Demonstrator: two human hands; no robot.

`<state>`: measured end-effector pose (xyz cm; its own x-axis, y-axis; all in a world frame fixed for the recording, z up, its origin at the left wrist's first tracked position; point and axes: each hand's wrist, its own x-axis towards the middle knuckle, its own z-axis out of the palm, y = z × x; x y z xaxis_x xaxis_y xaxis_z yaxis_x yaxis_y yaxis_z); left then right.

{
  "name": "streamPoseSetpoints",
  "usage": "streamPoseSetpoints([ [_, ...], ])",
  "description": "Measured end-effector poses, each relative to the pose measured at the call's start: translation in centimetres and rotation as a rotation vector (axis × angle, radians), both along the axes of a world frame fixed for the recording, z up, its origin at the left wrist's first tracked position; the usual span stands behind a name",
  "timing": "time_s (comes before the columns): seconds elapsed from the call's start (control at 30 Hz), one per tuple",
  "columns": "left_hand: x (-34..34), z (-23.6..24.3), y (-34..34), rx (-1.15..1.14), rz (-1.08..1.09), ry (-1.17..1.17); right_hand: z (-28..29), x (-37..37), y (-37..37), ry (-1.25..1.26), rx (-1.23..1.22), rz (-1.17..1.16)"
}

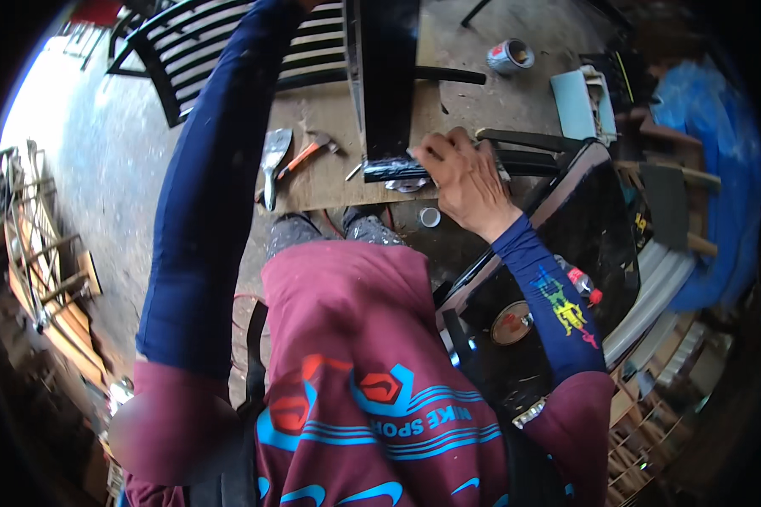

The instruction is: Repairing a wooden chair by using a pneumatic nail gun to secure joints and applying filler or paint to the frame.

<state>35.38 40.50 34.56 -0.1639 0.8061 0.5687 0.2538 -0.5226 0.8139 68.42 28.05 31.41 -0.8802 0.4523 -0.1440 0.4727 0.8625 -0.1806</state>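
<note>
A long, glossy black wooden piece (pixel 389 93) lies lengthwise on a plywood board (pixel 313 196), its near end streaked with whitish shine. My right hand (pixel 465 179) is at that near end, fingers bent together in a pinch. A small pale bit shows at its fingertips, too little to name. My left arm stretches far forward, and only a sliver of my left hand (pixel 309 3) shows at the top edge, its fingers out of view. Left of the black piece lie a scraper (pixel 275 156) with a wide blade and a hammer (pixel 309 154) with an orange handle.
A black slatted chair back (pixel 228 51) stands at the far left. Right of the board are an open tin can (pixel 510 57), a light blue box (pixel 577 103) and a dark framed panel (pixel 558 245). A small white cup (pixel 429 217) sits near my knees. Blue plastic sheeting (pixel 727 169) hangs far right.
</note>
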Motion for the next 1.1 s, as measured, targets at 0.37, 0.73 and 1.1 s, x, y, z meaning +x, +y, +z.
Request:
streamPoseSetpoints([
  [0.37,0.2,0.9,0.3,-0.053,0.198,0.014,-1.7,-2.0,-2.0,0.028,0.043,-0.027],
  [0.73,0.5,0.8,0.5,-0.065,0.169,-0.051,-0.3,-1.6,-1.4,0.041,0.094,-0.039],
  [1.1,0.5,0.7,0.3,-0.078,0.230,-0.053,1.0,-3.2,4.0,-0.474,-0.555,0.031],
])
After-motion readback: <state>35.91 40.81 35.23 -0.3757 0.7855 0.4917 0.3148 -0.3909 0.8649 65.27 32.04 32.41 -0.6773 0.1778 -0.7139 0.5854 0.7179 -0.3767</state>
